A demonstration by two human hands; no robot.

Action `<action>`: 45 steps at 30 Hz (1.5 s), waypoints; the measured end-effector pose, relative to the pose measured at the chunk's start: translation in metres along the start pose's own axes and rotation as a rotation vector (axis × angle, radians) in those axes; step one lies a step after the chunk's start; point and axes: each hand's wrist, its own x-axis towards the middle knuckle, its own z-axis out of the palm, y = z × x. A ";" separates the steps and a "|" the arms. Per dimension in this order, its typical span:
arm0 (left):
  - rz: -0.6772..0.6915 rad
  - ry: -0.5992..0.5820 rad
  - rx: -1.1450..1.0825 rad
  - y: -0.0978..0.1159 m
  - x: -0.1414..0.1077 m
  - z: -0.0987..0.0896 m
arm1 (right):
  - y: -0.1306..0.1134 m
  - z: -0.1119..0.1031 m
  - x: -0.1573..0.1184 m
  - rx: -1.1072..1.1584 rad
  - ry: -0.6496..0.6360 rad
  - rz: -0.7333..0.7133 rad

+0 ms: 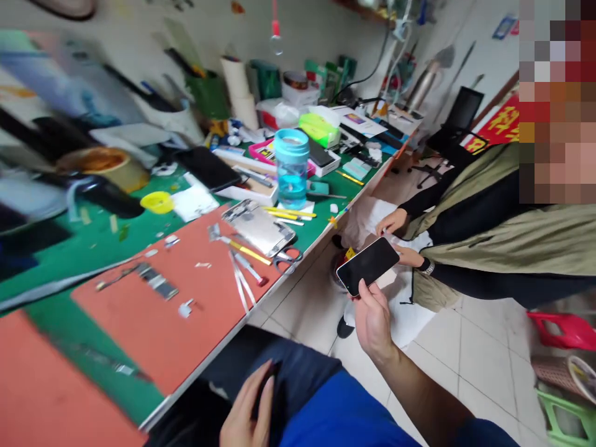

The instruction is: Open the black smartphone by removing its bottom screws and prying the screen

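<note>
A smartphone [369, 266] with a white edge and a dark screen is held out to the right of the bench. My right hand [374, 315] grips its near end between thumb and fingers. At the far end, another person's hand [410, 255] touches or holds the phone; that person's other hand [392, 221] is just behind it. Low in the view, my left hand [249, 403] rests by my lap, fingers bent around something dark that I cannot make out. On the orange mat [153, 338] beside me lie a circuit board [157, 280] and a silver phone housing [258, 226].
Scissors [287, 257], a yellow-handled brush [244, 249] and tweezers [239, 282] lie by the bench edge. A blue water bottle [292, 169] stands behind them. The person stands at right, near a red stool [565, 329] and a green stool [565, 419].
</note>
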 end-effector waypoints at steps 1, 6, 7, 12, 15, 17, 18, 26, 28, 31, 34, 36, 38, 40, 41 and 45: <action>-0.028 -0.049 -0.116 0.013 0.002 0.005 | 0.001 0.004 -0.014 -0.020 -0.026 0.026; -0.067 -0.069 -0.654 0.085 0.032 0.015 | 0.005 0.015 -0.077 -0.112 -0.175 0.160; -0.056 -0.061 -0.745 0.095 0.037 0.015 | 0.006 0.016 -0.086 -0.131 -0.201 0.185; -0.117 -0.076 -0.863 0.103 0.036 0.008 | 0.011 0.022 -0.112 -0.222 -0.309 0.278; -0.144 -0.065 -0.893 0.094 0.031 0.006 | 0.014 0.025 -0.117 -0.260 -0.336 0.298; -0.152 -0.061 -0.912 0.089 0.029 0.005 | 0.016 0.027 -0.118 -0.273 -0.342 0.298; -0.154 -0.059 -0.918 0.088 0.030 0.005 | 0.017 0.028 -0.118 -0.278 -0.342 0.295; -0.168 -0.044 -0.918 0.088 0.034 0.007 | 0.019 0.027 -0.113 -0.303 -0.325 0.253; -0.177 -0.044 -0.917 0.088 0.034 0.008 | 0.019 0.026 -0.112 -0.304 -0.326 0.251; -0.189 -0.044 -0.920 0.087 0.033 0.010 | 0.019 0.023 -0.111 -0.303 -0.330 0.253; -0.191 -0.056 -0.929 0.088 0.033 0.011 | 0.018 0.022 -0.111 -0.296 -0.342 0.255; -0.185 -0.067 -0.943 0.089 0.035 0.008 | 0.018 0.019 -0.111 -0.287 -0.358 0.264; -0.177 -0.081 -0.969 0.090 0.037 0.002 | 0.018 0.015 -0.112 -0.280 -0.385 0.293; -0.181 -0.103 -0.975 0.094 0.039 -0.008 | 0.018 0.009 -0.113 -0.309 -0.453 0.324; -0.183 -0.112 -0.944 0.097 0.038 -0.013 | 0.018 0.007 -0.114 -0.345 -0.505 0.331; -0.084 -0.079 -0.608 0.113 0.027 -0.032 | 0.017 -0.001 -0.117 -0.516 -0.714 0.257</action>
